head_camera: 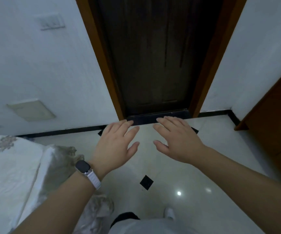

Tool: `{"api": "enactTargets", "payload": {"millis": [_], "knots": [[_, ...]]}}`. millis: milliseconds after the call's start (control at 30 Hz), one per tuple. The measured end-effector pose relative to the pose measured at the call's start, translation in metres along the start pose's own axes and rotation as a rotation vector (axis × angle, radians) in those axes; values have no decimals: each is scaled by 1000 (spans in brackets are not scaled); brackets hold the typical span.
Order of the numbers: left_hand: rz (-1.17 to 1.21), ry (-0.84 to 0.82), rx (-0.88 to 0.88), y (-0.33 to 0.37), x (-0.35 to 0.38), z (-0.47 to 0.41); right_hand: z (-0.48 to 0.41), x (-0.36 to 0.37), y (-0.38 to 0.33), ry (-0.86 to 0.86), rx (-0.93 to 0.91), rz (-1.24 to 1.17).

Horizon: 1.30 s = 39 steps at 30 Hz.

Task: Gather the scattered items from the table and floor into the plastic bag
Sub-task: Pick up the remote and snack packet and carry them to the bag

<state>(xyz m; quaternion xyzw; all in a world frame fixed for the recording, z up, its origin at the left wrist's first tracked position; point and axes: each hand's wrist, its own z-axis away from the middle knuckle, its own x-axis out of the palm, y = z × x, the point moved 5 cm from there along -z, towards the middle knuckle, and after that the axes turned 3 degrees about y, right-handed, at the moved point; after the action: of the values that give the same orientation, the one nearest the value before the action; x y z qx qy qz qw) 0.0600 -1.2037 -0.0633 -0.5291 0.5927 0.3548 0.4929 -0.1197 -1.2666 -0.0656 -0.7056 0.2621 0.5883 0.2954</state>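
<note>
Left hand (116, 146), right hand (178, 142) side by side, palms down, just before dark door (153, 56); fingers (131, 131) straight, spread, grasping nothing. Bed (9, 166) left of door. Plastic bag, scattered items outside view.

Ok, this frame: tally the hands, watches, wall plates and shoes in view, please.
Hands: 2 (left hand, right hand)
Watches: 1 (watch on the left wrist)
Wall plates: 2 (switch plate, beige panel)
Shoes: 1 (white shoe)
Total: 6
</note>
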Motion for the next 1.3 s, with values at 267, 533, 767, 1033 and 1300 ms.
{"api": "enactTargets", "payload": {"millis": [267, 533, 767, 1033, 1300], "knots": [[-59, 30, -175, -97, 17, -37, -138, 11, -11, 28, -221, -65], [-54, 157, -301, -250, 62, -71, -309, 44, -59, 16, -376, -15], [-51, 192, -428, -378, 75, -91, -445, 56, -111, 49, -483, 55], [-99, 132, -606, -473, 94, -79, -547, 103, -172, 78, -701, -114], [-189, -26, -849, -563, 118, -91, -687, 154, -219, 29, -882, -217]]}}
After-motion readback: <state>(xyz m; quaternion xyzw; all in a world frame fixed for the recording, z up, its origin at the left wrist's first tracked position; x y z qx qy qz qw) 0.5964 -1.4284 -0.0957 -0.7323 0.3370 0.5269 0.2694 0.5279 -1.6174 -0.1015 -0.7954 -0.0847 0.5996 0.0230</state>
